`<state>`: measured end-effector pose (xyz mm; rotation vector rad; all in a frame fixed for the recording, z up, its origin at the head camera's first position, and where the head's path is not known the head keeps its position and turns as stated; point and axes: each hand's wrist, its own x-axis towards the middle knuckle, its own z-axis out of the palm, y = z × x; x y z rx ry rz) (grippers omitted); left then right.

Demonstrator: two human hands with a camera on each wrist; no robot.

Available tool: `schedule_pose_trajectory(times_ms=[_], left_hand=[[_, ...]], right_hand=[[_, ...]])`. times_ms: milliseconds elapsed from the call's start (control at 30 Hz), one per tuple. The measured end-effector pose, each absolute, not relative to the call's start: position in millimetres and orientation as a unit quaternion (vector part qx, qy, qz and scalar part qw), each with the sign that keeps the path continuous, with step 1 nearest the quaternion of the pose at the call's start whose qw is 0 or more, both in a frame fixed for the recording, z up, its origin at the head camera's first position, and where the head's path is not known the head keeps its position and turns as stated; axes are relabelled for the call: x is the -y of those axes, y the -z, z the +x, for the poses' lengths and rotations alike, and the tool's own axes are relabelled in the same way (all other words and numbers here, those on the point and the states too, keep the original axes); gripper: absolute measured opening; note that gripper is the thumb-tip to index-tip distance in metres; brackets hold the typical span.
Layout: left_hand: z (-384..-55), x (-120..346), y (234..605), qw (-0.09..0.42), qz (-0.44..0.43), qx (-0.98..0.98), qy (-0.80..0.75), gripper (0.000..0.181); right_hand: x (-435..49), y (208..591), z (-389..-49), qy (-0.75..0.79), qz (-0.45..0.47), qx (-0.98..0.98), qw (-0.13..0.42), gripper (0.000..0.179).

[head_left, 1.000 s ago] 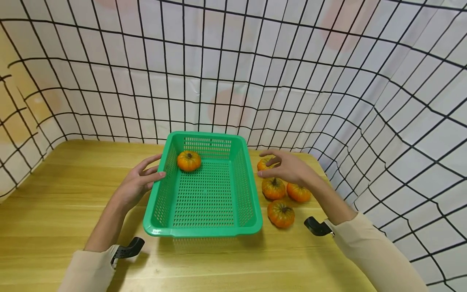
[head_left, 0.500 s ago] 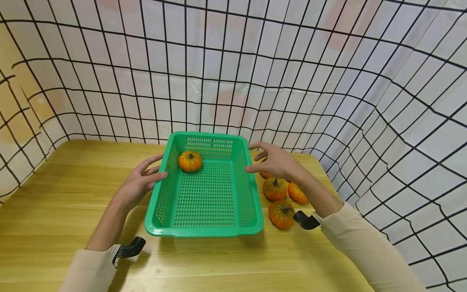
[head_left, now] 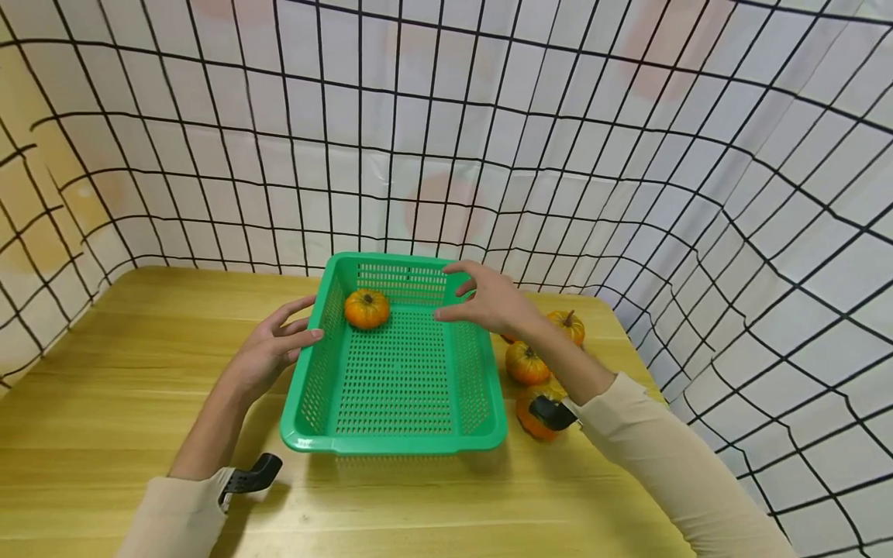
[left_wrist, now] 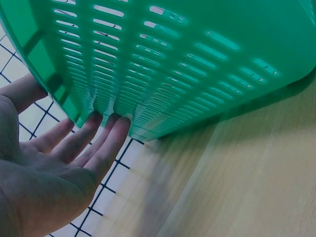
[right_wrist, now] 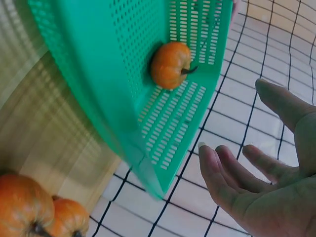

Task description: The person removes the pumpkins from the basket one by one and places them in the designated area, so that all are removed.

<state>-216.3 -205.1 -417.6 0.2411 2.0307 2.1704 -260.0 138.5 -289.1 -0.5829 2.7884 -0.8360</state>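
Note:
A green plastic basket with slotted walls stands on the wooden table. Inside it, at the back left corner, lies a small orange pumpkin. My left hand holds the basket's left side, thumb over the rim and fingertips against the outer wall. Above the basket's right rim hovers my right hand, fingers spread and loosely bent, nothing between them. In the right wrist view the same hand is apart from the basket and the pumpkin in it.
Several more pumpkins sit on the table right of the basket, partly hidden under my right forearm. A black wire grid with white sheeting behind it closes off the back and sides. Each wrist carries a black camera mount.
My right hand has moved left, from above the loose pumpkins to over the basket's right rim, with nothing in it. The left hand keeps its place on the basket.

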Motion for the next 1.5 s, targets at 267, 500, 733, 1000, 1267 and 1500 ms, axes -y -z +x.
schedule_pose_trajectory(times_ms=[267,500,733,1000,1267,1500], left_hand=[[-217,205,419,0.085,0.08,-0.673,-0.73,0.076],[-217,205,419,0.082,0.079,-0.677,-0.727,0.076],[-217,204,419,0.082,0.078,-0.679,-0.725,0.076],[-217,204,419,0.076,0.075,-0.681,-0.724,0.076],[-217,204,419,0.078,0.078,-0.68,-0.725,0.076],[-218,205,420,0.078,0.08,-0.68,-0.725,0.075]], right_hand=[[-113,296,-265,0.28,-0.199,-0.936,0.082,0.077],[-96,304,-271,0.282,-0.182,-0.939,0.077,0.077],[-83,314,-279,0.304,-0.17,-0.934,0.077,0.077],[-60,325,-289,0.342,-0.155,-0.924,0.07,0.082],[-41,341,-297,0.358,-0.134,-0.922,0.065,0.085],[-28,354,-301,0.397,-0.111,-0.91,0.05,0.09]])
